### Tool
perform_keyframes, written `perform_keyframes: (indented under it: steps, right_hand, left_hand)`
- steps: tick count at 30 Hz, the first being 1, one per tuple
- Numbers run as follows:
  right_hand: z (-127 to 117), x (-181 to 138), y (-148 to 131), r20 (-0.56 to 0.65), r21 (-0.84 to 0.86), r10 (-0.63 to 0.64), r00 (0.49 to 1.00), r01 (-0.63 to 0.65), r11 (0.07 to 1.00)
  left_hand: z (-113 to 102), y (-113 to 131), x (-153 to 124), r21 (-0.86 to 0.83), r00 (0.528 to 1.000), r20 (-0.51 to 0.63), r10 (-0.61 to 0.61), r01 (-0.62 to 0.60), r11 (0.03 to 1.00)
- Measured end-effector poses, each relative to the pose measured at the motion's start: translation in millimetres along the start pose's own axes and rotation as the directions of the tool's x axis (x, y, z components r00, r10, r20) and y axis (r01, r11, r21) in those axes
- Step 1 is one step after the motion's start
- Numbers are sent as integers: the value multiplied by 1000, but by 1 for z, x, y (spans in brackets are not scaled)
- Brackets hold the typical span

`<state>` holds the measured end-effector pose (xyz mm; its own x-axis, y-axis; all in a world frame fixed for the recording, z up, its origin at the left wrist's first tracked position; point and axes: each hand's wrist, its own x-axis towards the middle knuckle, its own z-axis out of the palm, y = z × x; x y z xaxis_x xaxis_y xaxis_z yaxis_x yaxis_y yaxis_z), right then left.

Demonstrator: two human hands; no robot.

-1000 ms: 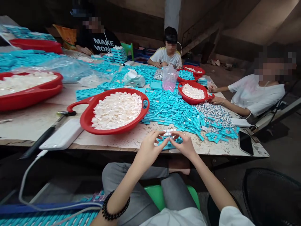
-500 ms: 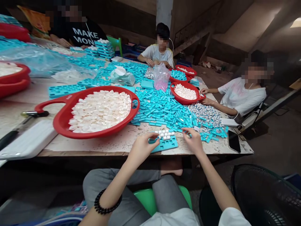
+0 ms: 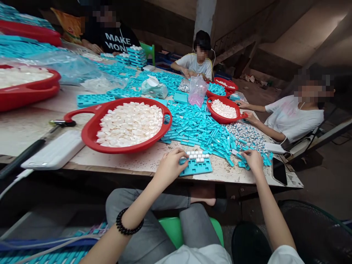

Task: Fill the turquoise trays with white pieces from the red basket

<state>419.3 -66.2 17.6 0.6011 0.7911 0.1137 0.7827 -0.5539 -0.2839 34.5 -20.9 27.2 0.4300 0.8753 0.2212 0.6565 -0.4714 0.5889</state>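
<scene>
A light-blue tray with square slots [image 3: 196, 168] lies at the table's near edge, with rows of small white caps [image 3: 198, 156] along its far part. Around the tray's left end curl the thumb and forefinger of my left hand [image 3: 172, 164], closed on it. To the right, my right hand [image 3: 254, 161] reaches down at the edge of the loose blue strips [image 3: 205, 128]. Its fingertips are pinched together among blue pieces, and whatever they hold is too small to make out. Beyond them lies a heap of small white-and-dark parts [image 3: 243, 134].
A red basin [image 3: 92, 141] of white caps stands left of the tray; a smaller red basin [image 3: 224, 119] is beyond. A white power bank [image 3: 53, 152], a black-handled tool [image 3: 23, 157] and a phone [image 3: 279, 171] lie along the near edge. Several co-workers sit around the table.
My right hand has moved right, away from the tray to the loose blue pieces. My left hand stays at the tray's left end. The whole view has shifted slightly.
</scene>
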Motion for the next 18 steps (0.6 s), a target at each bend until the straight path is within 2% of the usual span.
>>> perform_keyframes:
  steps: [7, 9, 11, 13, 15, 18]
  right_hand:
    - [-3, 9, -2, 47, 9, -34, 998, 33, 999]
    - [0, 9, -3, 20, -20, -51, 998, 52, 998]
    - [3, 5, -8, -59, -64, -89, 994, 85, 994]
    - [5, -3, -16, -162, -46, -170, 972, 165, 985]
    - [7, -17, -31, -245, 69, -272, 931, 297, 952]
    - [10, -48, -64, -276, 319, -426, 861, 501, 805]
  left_hand:
    - [7, 0, 0, 116, 997, 20, 81, -82, 990]
    - [12, -1, -1, 133, 995, -9, 96, -94, 987]
    - [17, -2, -4, 138, 993, -45, 113, -106, 985]
    - [20, -3, -7, 127, 989, -70, 129, -119, 985]
    - [21, -4, -8, 101, 986, -86, 141, -132, 986]
    - [21, -6, -9, 58, 982, -110, 152, -146, 987]
